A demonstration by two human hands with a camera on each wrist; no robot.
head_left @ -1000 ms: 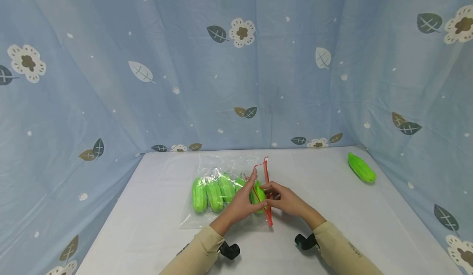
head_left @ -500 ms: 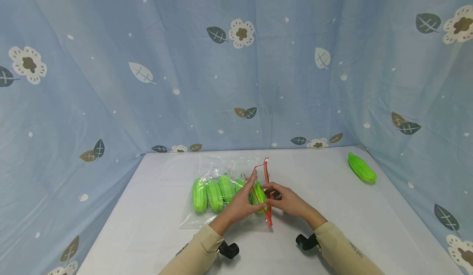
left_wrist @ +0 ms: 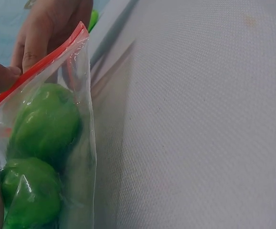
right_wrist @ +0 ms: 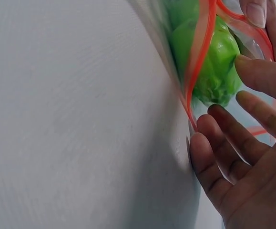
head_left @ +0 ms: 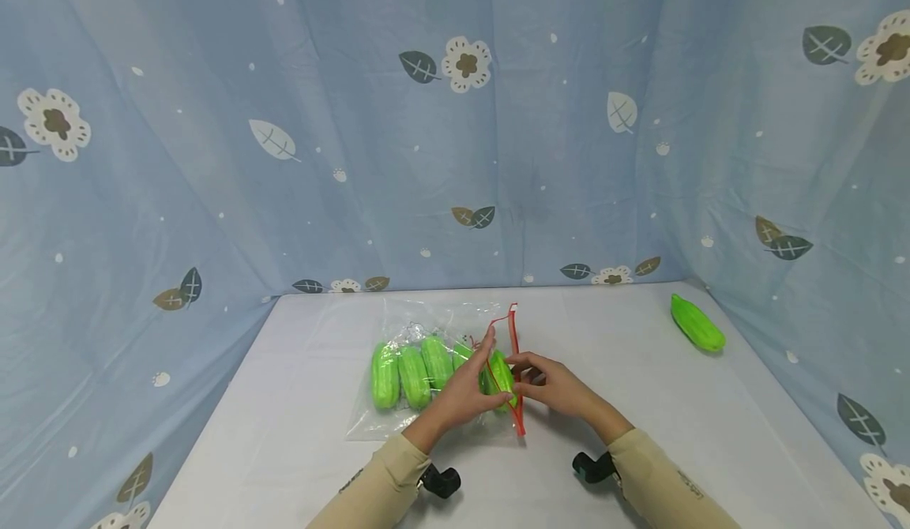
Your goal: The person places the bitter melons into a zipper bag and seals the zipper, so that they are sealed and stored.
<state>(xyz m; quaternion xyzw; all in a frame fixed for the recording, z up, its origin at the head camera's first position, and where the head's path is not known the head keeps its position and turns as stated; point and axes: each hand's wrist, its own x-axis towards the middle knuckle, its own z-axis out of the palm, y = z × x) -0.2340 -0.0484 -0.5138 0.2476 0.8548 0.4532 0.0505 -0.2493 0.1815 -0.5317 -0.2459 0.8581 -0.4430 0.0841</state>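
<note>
A clear zip bag with a red zip edge lies on the white table, its mouth facing right. Inside lie several green cucumbers; the one at the mouth stands partly under the red strips. My left hand holds the upper edge of the mouth raised, thumb across the red strip and fingers along the plastic. My right hand is at the mouth, fingers loosely bent and spread. Its thumb touches or nearly touches the end of that cucumber; the other fingertips appear apart from it.
Another cucumber lies alone near the table's right back edge. A blue patterned curtain hangs behind the table and along both sides. Black wrist devices hang under both sleeves.
My right hand has shifted very slightly right, its fingers easing away from the cucumber at the mouth. The left hand and the bag look still.
</note>
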